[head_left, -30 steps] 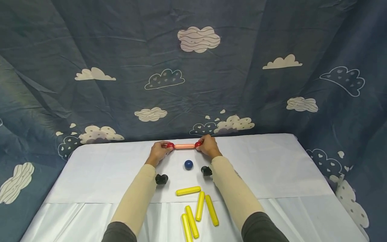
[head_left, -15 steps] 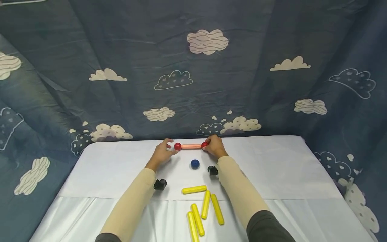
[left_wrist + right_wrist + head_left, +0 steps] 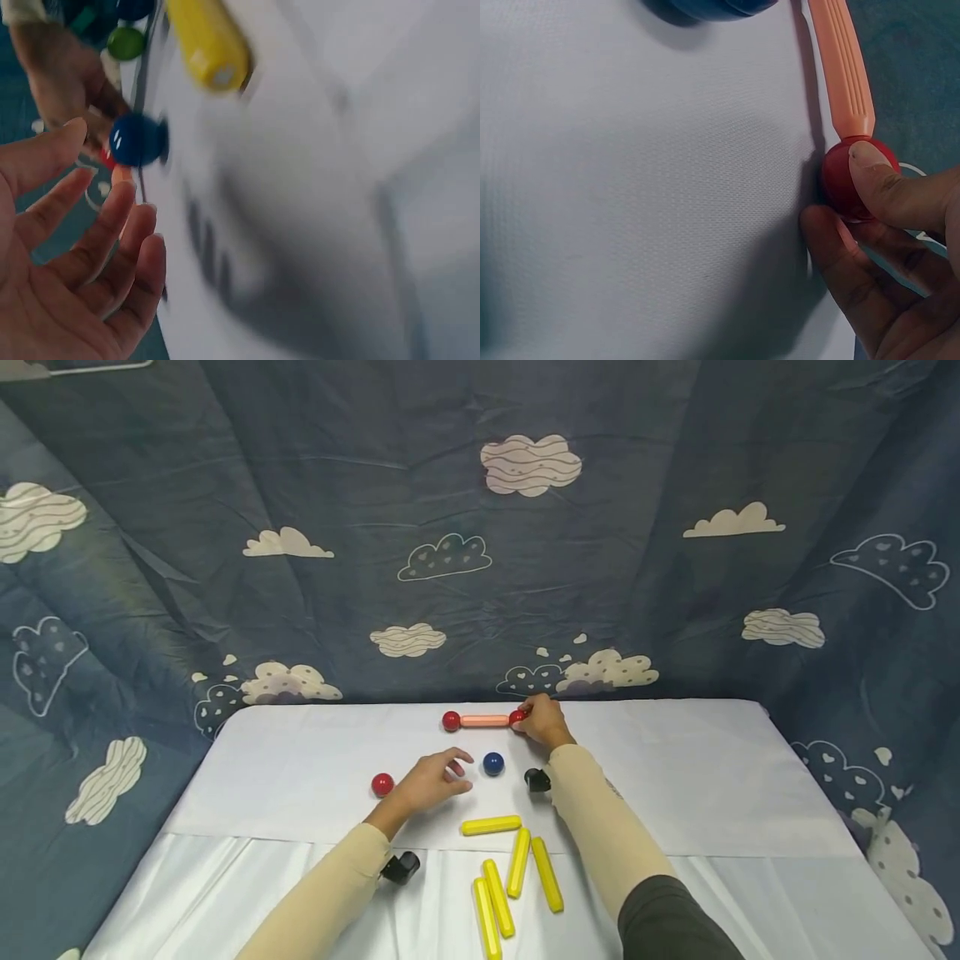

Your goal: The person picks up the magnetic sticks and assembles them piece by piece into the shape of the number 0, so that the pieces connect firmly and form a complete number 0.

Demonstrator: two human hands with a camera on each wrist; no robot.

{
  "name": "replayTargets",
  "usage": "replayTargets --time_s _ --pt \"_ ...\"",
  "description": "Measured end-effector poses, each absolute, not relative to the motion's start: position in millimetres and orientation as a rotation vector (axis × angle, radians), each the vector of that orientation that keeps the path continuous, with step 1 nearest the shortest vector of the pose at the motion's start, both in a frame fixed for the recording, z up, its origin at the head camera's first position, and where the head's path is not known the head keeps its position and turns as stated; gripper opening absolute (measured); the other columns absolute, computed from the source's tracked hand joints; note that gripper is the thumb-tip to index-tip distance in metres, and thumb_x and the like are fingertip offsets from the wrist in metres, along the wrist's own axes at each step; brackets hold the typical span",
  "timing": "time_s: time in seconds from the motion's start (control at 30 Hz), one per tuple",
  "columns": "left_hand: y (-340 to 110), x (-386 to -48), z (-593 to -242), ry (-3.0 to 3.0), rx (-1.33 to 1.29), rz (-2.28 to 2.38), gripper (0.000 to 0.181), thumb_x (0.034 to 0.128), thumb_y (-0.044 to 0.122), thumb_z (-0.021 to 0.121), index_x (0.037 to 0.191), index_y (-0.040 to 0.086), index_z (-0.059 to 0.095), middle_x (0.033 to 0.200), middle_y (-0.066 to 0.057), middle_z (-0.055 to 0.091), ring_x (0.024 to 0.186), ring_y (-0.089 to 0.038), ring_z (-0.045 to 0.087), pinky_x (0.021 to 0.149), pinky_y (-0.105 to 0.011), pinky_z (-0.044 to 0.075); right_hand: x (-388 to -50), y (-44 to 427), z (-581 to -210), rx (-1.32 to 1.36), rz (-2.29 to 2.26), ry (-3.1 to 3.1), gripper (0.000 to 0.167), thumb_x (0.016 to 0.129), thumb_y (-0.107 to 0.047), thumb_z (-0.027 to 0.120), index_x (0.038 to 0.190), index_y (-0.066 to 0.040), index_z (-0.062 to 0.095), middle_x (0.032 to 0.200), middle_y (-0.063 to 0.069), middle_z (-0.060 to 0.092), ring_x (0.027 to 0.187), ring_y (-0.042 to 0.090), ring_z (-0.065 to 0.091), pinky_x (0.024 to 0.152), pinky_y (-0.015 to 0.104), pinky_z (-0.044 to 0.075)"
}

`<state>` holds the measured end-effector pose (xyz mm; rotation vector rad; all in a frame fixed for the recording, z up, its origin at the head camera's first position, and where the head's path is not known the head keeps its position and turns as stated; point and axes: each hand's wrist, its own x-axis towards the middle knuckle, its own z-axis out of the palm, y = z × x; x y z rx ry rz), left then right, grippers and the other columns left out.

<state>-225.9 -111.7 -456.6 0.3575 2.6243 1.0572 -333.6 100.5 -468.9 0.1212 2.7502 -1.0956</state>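
Observation:
At the back of the table, an orange rod (image 3: 485,721) joins a red ball (image 3: 451,721) on its left to a second red ball (image 3: 841,177) on its right. My right hand (image 3: 545,723) pinches the right-hand ball between thumb and fingers, as the right wrist view shows. A blue ball (image 3: 493,764) rests on the cloth in front of the rod. Just left of it hovers my left hand (image 3: 432,781), fingers spread and slightly bent, holding nothing. In the left wrist view the blue ball (image 3: 135,140) lies beyond the fingertips, apart from them.
Another red ball (image 3: 382,785) lies alone to the left of my left hand. Several yellow rods (image 3: 518,862) are scattered at the front middle. The white-covered table (image 3: 675,777) ends at a dark cloud-print curtain (image 3: 585,568). Each wrist carries a small black camera (image 3: 537,780).
My left hand has let go of the left red ball and come back towards me, beside the blue ball. The lone red ball, hidden before, now shows. My right hand keeps its pinch.

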Motion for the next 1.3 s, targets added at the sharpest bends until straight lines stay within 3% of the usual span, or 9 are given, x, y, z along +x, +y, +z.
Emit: replayTargets --time_s 0.23,0.5,0.87,1.3 --pt "-100 -203 -473 2.559 0.459 1.075 0.042 0.0824 0.019 0.077 0.121 0.013 0.062 0.095 0.0 0.059 0.083 -0.013 0.054 0.074 -0.029 0.047 -338 99 -469 0.115 -1.085 2.762 0.036 0.082 -0.008 0.076 0.116 -0.001 0.067 0.118 0.018 0.063 0.107 0.031 0.056 0.098 0.043 0.044" --pt "-90 -187 -490 2.608 0.503 0.986 0.045 0.0778 0.02 0.081 0.119 0.018 0.064 0.1 0.002 0.055 0.085 -0.014 0.048 0.077 -0.028 0.043 -337 99 -470 0.09 -1.066 2.773 0.036 0.082 -0.008 0.076 0.116 -0.001 0.066 0.119 0.019 0.063 0.108 0.032 0.056 0.098 0.044 0.044" --pt "-86 -184 -487 2.68 0.554 0.844 0.02 0.0799 0.017 0.078 0.099 0.017 0.071 0.083 0.007 0.057 0.079 -0.011 0.049 0.077 -0.031 0.041 -336 97 -470 0.095 -1.108 2.764 0.035 0.082 -0.007 0.076 0.115 -0.002 0.068 0.118 0.017 0.063 0.108 0.031 0.056 0.098 0.044 0.044" --pt "-97 -182 -483 2.619 0.53 1.014 0.019 0.0853 0.016 0.073 0.103 0.01 0.069 0.079 0.006 0.057 0.072 -0.008 0.049 0.068 -0.025 0.042 -337 103 -475 0.078 -1.09 2.787 0.034 0.082 -0.008 0.076 0.114 -0.001 0.068 0.116 0.017 0.064 0.109 0.032 0.057 0.097 0.045 0.044"
